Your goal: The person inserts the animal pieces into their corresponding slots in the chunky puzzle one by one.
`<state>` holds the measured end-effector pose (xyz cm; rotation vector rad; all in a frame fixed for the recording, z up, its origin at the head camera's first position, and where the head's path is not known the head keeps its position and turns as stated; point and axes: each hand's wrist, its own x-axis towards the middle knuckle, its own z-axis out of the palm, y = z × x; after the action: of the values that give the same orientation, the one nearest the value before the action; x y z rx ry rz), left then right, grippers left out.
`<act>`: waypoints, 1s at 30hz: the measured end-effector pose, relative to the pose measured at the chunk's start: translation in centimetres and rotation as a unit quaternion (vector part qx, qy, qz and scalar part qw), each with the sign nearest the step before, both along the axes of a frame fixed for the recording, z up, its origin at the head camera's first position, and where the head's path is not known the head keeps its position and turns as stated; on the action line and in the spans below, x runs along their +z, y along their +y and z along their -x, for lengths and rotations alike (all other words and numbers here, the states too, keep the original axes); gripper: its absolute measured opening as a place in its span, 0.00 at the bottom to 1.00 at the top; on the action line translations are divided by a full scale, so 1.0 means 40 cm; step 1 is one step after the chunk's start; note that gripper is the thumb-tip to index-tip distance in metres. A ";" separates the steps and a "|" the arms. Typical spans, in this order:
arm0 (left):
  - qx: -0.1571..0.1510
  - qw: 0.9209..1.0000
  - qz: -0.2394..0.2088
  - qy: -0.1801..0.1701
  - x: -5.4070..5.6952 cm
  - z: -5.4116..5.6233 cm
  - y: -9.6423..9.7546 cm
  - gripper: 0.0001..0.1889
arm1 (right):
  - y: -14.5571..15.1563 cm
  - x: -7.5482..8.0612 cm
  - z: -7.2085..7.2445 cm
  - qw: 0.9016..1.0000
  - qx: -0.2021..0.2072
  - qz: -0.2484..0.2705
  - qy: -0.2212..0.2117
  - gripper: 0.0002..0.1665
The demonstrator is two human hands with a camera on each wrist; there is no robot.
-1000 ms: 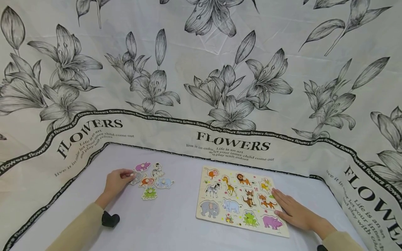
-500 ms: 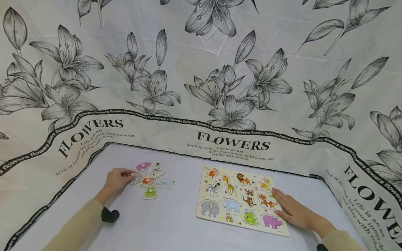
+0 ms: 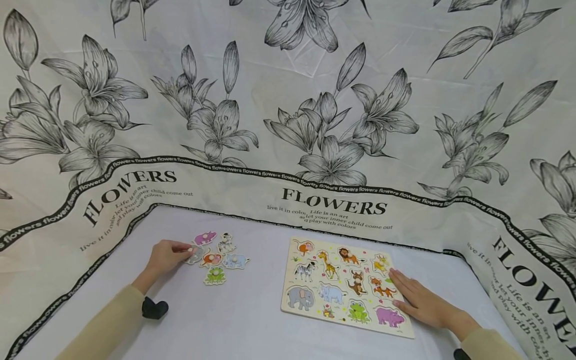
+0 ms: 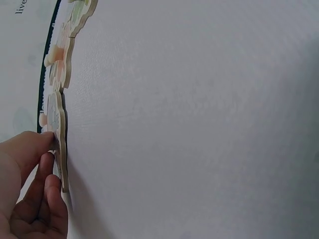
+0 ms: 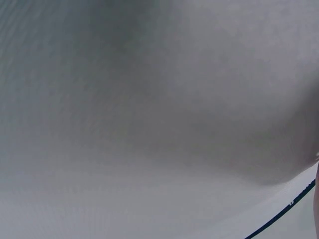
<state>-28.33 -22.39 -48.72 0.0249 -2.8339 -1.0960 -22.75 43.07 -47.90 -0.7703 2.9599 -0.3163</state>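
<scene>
At the left of the head view, my left hand [image 3: 167, 259] pinches the near end of a grey elephant puzzle piece [image 3: 195, 255] with thumb and curled fingers. In the left wrist view, that elephant piece [image 4: 57, 117] lies by the table, its round knob just beyond my thumb. Around it are a purple hippo piece [image 3: 205, 237], a zebra piece [image 3: 226, 243], an orange monkey piece [image 3: 210, 259], a blue rhino piece [image 3: 236, 261] and a green frog piece [image 3: 215, 275]. My right hand [image 3: 423, 302] lies with straight fingers on the right edge of the wooden animal puzzle board [image 3: 315, 312].
A white cloth [image 3: 252, 320] covers the table. Behind and at both sides hangs a flower-printed curtain [image 3: 252, 195] with dark trim. A dark strap [image 3: 155, 308] sits at my left wrist. The right wrist view shows mostly blurred pale cloth.
My left forearm has shifted slightly outward to the left. The fingers stay at the elephant piece, and the right hand and board have not moved.
</scene>
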 end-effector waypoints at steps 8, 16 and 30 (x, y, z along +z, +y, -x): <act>0.011 1.000 0.003 0.027 0.003 -0.007 0.002 0.13 | 0.000 -0.002 0.003 1.000 0.000 -0.006 0.000 0.41; 0.017 0.999 0.000 0.047 0.013 -0.007 0.009 0.14 | -0.001 0.002 0.002 1.000 -0.005 -0.004 -0.006 0.42; 0.015 0.998 -0.026 0.055 0.031 -0.023 0.046 0.13 | 0.006 -0.009 0.005 1.000 -0.006 -0.004 -0.002 0.42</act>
<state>-27.41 -20.53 -47.48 0.0111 -2.6997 -1.1288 -22.95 43.32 -48.26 -0.7489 2.9612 -0.3079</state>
